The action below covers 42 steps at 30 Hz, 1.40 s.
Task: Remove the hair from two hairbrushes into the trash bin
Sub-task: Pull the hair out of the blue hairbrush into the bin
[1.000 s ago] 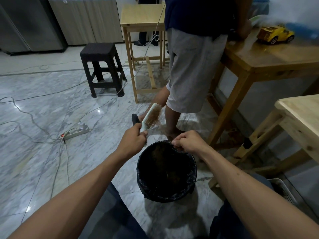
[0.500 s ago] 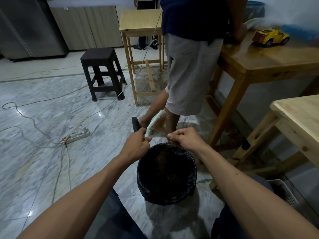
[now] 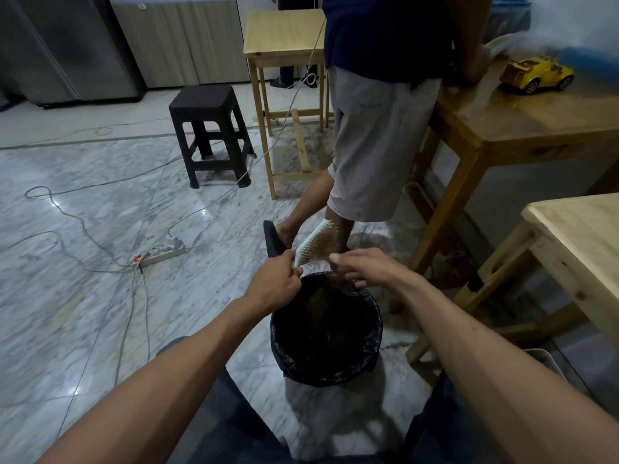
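A pale mint hairbrush (image 3: 317, 243) with brown hair tangled in its bristles is held up over the far rim of the trash bin (image 3: 374, 333), which is lined with a black bag. My left hand (image 3: 274, 284) is shut on the brush's handle. A black object (image 3: 272, 241), possibly a second brush, sticks up from the same hand. My right hand (image 3: 363, 266) hovers beside the bristles above the bin, its fingers loosely apart. Brown hair (image 3: 320, 298) lies inside the bin.
A person in grey shorts (image 3: 371, 142) stands just beyond the bin, leaning on a wooden table (image 3: 522, 122) that carries a yellow toy car (image 3: 532, 75). Another wooden table (image 3: 582, 236) is at right. A black stool (image 3: 209, 128), power strip (image 3: 160, 256) and cables are on the marble floor at left.
My right hand has gone from a pinch at the bin's rim up to the bristles, and its fingers have spread. The brush has turned so its hair-filled bristles show again.
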Each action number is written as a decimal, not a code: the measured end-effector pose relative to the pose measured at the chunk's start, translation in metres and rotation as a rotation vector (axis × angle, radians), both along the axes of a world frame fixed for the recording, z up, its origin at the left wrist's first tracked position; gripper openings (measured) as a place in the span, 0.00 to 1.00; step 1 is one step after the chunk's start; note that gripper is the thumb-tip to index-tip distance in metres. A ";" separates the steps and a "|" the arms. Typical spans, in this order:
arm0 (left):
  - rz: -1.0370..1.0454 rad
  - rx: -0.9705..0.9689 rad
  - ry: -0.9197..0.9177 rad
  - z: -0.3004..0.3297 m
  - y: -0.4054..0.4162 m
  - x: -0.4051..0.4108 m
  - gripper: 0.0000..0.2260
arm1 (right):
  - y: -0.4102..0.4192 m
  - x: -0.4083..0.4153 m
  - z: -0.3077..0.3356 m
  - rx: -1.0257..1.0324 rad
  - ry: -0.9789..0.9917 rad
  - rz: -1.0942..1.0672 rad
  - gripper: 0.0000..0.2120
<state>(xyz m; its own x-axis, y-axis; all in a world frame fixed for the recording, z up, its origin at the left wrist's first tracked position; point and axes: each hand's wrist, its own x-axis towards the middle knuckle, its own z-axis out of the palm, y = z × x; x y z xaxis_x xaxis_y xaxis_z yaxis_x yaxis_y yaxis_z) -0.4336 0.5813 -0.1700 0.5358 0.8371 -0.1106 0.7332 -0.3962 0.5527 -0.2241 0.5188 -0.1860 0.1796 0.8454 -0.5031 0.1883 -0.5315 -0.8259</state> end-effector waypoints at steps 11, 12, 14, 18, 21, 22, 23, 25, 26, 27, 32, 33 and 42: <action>0.173 -0.066 0.027 -0.008 0.011 -0.006 0.06 | -0.006 0.000 -0.009 0.067 -0.252 0.239 0.10; 0.201 -0.081 0.025 -0.010 0.013 -0.009 0.06 | -0.010 0.003 -0.007 0.031 -0.250 0.279 0.09; 0.214 -0.087 0.046 -0.015 0.015 -0.012 0.08 | -0.016 0.010 -0.005 -0.046 -0.259 0.339 0.09; 0.149 -0.074 0.064 -0.019 0.012 -0.011 0.08 | -0.014 0.019 -0.002 -0.146 -0.303 0.411 0.15; 0.076 -0.048 0.056 -0.016 0.008 -0.008 0.06 | -0.006 0.014 0.002 -0.137 -0.181 0.286 0.36; 0.066 -0.045 0.040 -0.015 0.007 -0.007 0.05 | -0.002 0.011 0.004 -0.106 -0.148 0.216 0.41; 0.060 -0.042 0.024 -0.014 0.007 -0.006 0.06 | 0.002 0.008 0.004 -0.077 -0.120 0.147 0.44; 0.046 -0.036 -0.005 -0.012 0.007 -0.004 0.08 | 0.007 0.001 0.002 -0.011 -0.081 0.043 0.45; 0.036 -0.032 -0.012 -0.012 0.006 -0.003 0.08 | 0.009 -0.001 0.001 0.023 -0.084 0.018 0.42; 0.026 -0.030 -0.014 -0.012 0.006 -0.003 0.07 | 0.010 -0.004 0.001 0.069 -0.091 0.005 0.34; 0.088 -0.085 -0.092 -0.010 0.009 -0.007 0.07 | 0.008 -0.006 -0.009 0.139 -0.231 -0.041 0.08; 0.129 -0.119 -0.137 -0.008 0.012 -0.008 0.06 | 0.006 -0.004 -0.012 0.118 -0.254 -0.031 0.07; 0.211 -0.324 -0.349 -0.009 0.014 -0.011 0.03 | 0.000 0.012 -0.010 -0.019 -0.171 0.054 0.20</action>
